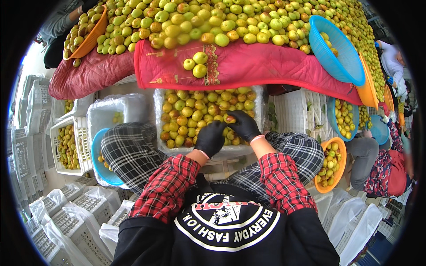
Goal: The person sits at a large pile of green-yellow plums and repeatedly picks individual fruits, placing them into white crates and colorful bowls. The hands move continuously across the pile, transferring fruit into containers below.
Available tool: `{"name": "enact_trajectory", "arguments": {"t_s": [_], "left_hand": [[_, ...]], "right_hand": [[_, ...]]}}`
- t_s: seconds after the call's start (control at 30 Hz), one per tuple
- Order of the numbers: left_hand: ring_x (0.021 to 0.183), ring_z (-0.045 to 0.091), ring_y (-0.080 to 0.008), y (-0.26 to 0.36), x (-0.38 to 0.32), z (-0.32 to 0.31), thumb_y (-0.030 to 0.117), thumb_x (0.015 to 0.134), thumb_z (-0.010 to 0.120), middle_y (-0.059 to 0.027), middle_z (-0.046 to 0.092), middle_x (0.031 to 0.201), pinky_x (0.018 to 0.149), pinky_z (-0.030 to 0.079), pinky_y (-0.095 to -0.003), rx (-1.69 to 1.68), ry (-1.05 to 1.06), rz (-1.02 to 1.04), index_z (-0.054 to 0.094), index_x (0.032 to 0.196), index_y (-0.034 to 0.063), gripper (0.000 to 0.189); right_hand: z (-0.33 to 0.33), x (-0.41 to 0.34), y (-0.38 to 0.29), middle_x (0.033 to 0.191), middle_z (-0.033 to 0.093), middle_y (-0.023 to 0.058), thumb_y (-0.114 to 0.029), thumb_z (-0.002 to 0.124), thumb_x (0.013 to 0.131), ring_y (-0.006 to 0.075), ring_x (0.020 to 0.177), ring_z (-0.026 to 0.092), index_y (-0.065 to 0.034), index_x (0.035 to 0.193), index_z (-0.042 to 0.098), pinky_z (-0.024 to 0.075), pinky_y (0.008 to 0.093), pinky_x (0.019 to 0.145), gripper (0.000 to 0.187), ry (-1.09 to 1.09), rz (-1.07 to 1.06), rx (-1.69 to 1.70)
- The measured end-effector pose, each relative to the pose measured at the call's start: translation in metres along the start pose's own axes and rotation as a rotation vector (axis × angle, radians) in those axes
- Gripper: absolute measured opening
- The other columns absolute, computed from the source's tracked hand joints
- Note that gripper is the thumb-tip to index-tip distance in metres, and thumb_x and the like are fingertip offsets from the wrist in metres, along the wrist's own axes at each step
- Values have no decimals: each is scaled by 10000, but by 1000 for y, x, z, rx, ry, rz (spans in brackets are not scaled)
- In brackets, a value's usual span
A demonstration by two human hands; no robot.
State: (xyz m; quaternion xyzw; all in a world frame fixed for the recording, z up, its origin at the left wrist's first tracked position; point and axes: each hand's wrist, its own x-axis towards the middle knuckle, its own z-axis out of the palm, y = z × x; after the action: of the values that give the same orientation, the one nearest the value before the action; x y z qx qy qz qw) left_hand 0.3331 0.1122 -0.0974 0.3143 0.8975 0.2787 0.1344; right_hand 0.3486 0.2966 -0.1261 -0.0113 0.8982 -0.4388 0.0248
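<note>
Between my knees stands a plastic-lined crate (159, 114) filled with green-and-brown jujubes (197, 115). Both hands wear black gloves and are above its near half. In the fingers of my right hand (245, 125) is one jujube (230, 119) with a brown-red patch. My left hand (210, 139) is close beside it, fingers curled and turned downward; whether it holds anything is hidden. Beyond the crate, a red quilted cloth (266, 63) edges a large heap of jujubes (233, 20). Three loose jujubes (199, 66) lie on the cloth.
A blue basket (336, 63) and an orange basket (96, 36) rest on the heap's edge. At my left are a white crate (81, 143) and a blue basin (100, 143). An orange basket (341, 166) of jujubes is at my right. Other people (392, 166) sit further right.
</note>
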Motion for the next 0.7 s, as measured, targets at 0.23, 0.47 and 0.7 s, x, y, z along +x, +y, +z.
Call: {"name": "enact_trajectory", "arguments": {"t_s": [0.23,0.47,0.7], "left_hand": [[875,597,-344,-11,9,-9,110,644,699,-126,601,996,723,490,-432,-29,27,-45,589,1096,131,465],[854,594,-344,-15,9,-7,114,637,706,-130,606,965,720,487,-426,-26,59,23,602,1066,121,442],[788,601,-327,-15,3,-3,156,665,698,-116,606,864,688,477,-431,-16,61,60,614,1016,137,361]], "right_hand": [[-5,-4,-29,980,600,113,-168,689,691,303,896,593,-142,1088,622,485,415,750,404,28,-60,-286],[12,-47,-30,759,658,77,-184,469,865,278,668,646,-203,1110,608,495,400,580,282,-242,60,-601],[33,-34,-20,649,640,100,-151,445,862,295,557,637,-73,1009,587,466,443,446,218,-320,-1,-744]]}}
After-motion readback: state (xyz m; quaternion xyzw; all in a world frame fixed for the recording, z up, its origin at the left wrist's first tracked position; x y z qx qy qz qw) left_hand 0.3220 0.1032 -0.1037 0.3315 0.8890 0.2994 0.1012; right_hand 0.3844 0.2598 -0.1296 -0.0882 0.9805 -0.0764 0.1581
